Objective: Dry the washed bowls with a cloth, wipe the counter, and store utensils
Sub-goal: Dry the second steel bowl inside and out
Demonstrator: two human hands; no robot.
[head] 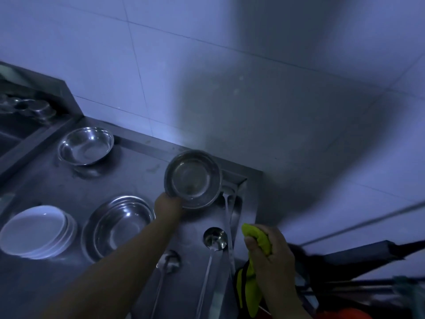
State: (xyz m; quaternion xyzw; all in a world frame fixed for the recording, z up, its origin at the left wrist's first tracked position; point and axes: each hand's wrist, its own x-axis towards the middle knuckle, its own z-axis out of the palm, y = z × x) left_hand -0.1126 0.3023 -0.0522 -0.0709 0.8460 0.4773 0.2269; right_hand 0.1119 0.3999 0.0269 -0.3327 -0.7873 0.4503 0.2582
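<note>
My left hand [169, 203] grips the rim of a round shiny steel bowl [193, 179], tipped up near the far right corner of the steel counter [128, 178]. My right hand [270, 249] squeezes a yellow-green cloth [256, 240] just past the counter's right edge

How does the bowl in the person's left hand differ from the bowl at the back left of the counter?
The held bowl is tilted on edge, its opening facing the camera; the back bowl sits upright on the counter. The left hand grips the held bowl's rim; nothing touches the back bowl. Both are shiny steel.
</note>
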